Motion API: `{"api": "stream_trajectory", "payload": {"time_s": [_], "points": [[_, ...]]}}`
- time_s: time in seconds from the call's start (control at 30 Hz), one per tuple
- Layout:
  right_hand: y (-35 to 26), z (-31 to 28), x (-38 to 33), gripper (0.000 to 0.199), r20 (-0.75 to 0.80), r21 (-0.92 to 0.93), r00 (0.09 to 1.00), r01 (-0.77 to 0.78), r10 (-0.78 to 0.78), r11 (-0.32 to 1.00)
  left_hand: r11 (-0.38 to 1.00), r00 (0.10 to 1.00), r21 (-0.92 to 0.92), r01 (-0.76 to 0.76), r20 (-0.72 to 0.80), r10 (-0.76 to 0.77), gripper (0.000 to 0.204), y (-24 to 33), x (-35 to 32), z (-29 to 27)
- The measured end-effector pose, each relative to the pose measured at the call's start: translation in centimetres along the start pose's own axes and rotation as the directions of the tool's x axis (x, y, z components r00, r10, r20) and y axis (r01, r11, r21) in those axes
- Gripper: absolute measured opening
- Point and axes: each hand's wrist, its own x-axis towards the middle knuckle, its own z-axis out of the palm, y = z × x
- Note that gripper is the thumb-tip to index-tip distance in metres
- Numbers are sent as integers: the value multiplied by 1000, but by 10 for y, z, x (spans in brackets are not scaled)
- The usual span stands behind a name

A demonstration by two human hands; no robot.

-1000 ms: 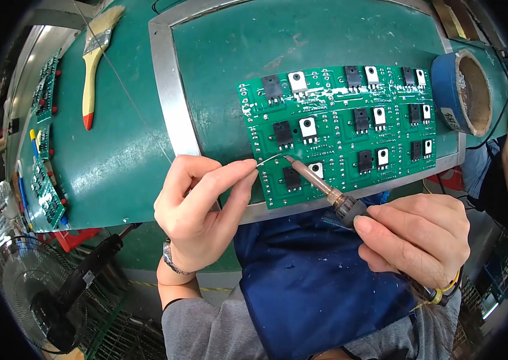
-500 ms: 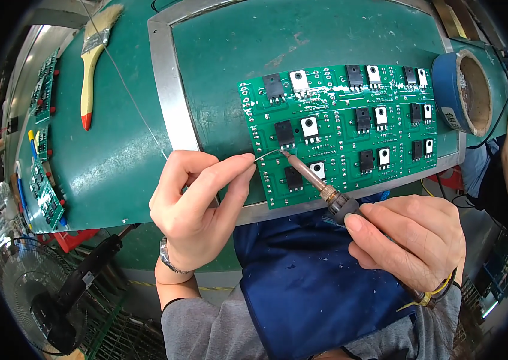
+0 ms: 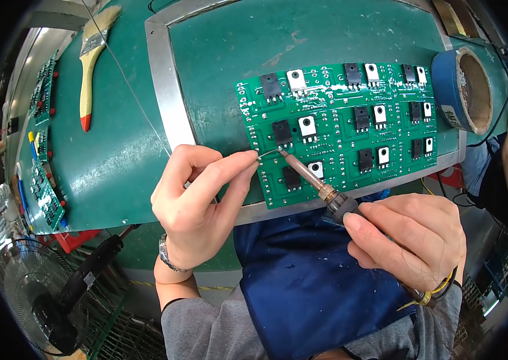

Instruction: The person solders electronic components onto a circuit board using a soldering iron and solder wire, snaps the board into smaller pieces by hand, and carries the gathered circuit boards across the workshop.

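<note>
Head view, left hand [image 3: 200, 198] pinching wire [image 3: 269, 153], right hand [image 3: 413, 237] gripping soldering iron [image 3: 309, 173], tip [image 3: 284, 153] now nearer black component [image 3: 281, 133]

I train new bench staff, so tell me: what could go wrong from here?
Fingers of the left hand pinch the thin wire near the tip of the soldering iron; a slip could burn them.

That tip is beside the closely set legs of a black component, so molten metal might bridge them.

The iron's shaft slants close by a white component, which it could touch if the right hand dips.
</note>
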Motion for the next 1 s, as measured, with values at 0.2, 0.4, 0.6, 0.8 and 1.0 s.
{"api": "stream_trajectory", "payload": {"time_s": [0.2,0.4,0.6,0.8,1.0], "points": [[1,0,0,25,-5,-2,1000,6,-6,1000,1000,1000,-18,13,20,-13,26,1,2,3],[3,2,-2,24,-35,-2,999,37,-37,999,1000,1000,-8,26,4,-26,26,1,1,2],[2,0,-1,25,-12,-10,1000,15,-15,1000,997,999,69,-39,26,37,24,1,6,3],[-2,-9,-4,29,24,10,1000,-19,19,1000,996,994,90,-14,-106,23,29,-1,-1,-1],[-4,-17,-5,31,37,15,997,-71,71,997,999,998,-14,42,-42,-42,29,8,-2,5]]}}
